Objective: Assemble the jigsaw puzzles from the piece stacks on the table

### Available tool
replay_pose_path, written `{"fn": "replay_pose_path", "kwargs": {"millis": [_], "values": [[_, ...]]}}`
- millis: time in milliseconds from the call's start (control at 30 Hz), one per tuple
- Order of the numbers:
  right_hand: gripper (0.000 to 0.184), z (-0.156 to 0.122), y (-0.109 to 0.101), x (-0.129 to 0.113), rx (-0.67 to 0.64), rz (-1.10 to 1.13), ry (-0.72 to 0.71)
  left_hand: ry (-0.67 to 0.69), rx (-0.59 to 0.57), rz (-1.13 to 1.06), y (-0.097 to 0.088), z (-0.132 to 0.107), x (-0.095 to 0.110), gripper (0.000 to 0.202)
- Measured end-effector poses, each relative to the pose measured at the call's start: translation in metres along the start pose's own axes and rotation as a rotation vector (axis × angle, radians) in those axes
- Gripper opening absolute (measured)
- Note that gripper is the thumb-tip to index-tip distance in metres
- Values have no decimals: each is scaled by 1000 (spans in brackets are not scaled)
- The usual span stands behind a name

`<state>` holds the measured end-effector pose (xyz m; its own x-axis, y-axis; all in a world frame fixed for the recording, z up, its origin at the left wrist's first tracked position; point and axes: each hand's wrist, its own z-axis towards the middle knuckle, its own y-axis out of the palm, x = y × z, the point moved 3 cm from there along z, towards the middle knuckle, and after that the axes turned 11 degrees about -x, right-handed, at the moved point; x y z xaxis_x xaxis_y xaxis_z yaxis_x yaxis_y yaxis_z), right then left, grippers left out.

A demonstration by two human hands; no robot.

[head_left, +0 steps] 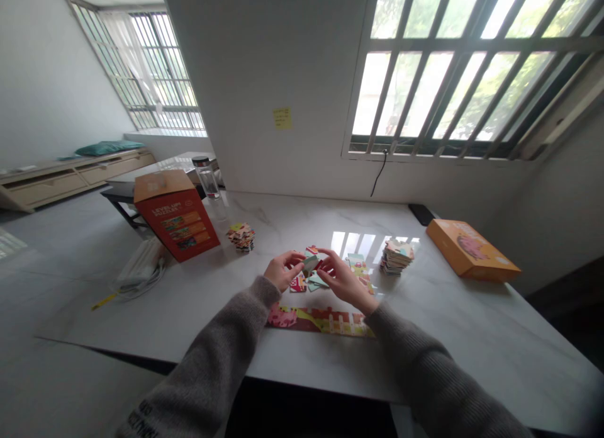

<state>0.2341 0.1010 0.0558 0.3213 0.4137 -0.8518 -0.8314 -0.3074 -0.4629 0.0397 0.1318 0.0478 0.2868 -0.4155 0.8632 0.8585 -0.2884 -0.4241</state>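
Left hand (pixel 282 269): thumb and fingers pressed together on a puzzle piece (pixel 310 266), just above the joined puzzle strip (pixel 321 321). Right hand (pixel 346 280): fingers curled close against the same piece from the other side, contact uncertain from this view. Loose pieces (pixel 298 283) directly beyond the strip, beneath both hands. Tall stack (pixel 397 257) of pieces farther right of the strip; small pile (pixel 241 236) farther left, beside a red box (pixel 177 214). Flat orange box (pixel 472 250) far right of the strip, well apart from both hands. Hazards: a slack pinch, with the piece dropping among the loose ones. Sleeve or wrist dragged across the strip, with joints pulled apart. Forearm swung wide, with the tall stack knocked over. Glare on the polished table (pixel 491 325) beyond the strip, with printed colours hard to match.
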Motion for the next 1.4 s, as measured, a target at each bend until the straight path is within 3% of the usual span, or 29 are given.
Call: {"fn": "replay_pose_path", "kwargs": {"millis": [67, 200, 300, 400, 533, 667, 800, 1067, 1400], "values": [[61, -3, -2, -4, -26, -193, -127, -27, -21, -98, 1, 2, -6, 24], [59, -4, -1, -10, -116, -425, -287, -58, 0, -189, -5, 3, -23, 35], [62, 2, -4, -3, -127, -504, -256, -103, 127, -126, -31, 10, -46, 37], [41, 15, -3, 10, -187, -612, -203, -174, 264, 9, -69, 23, -74, 34], [30, 41, 14, 21, -294, -729, -150, -205, 288, 102, -94, 42, -101, 29], [31, 63, 36, 22, -261, -788, -147, -193, 233, 224, -85, 50, -109, 21], [33, 69, 45, 24, -300, -815, -132, -189, 206, 352, -75, 50, -110, 14], [24, 45, 23, 24, -355, -777, -110, -196, 131, 523, -69, 55, -113, 15], [34, 28, 18, 33, -342, -688, -119, -108, -19, 623, -67, 44, -109, 25]]}}
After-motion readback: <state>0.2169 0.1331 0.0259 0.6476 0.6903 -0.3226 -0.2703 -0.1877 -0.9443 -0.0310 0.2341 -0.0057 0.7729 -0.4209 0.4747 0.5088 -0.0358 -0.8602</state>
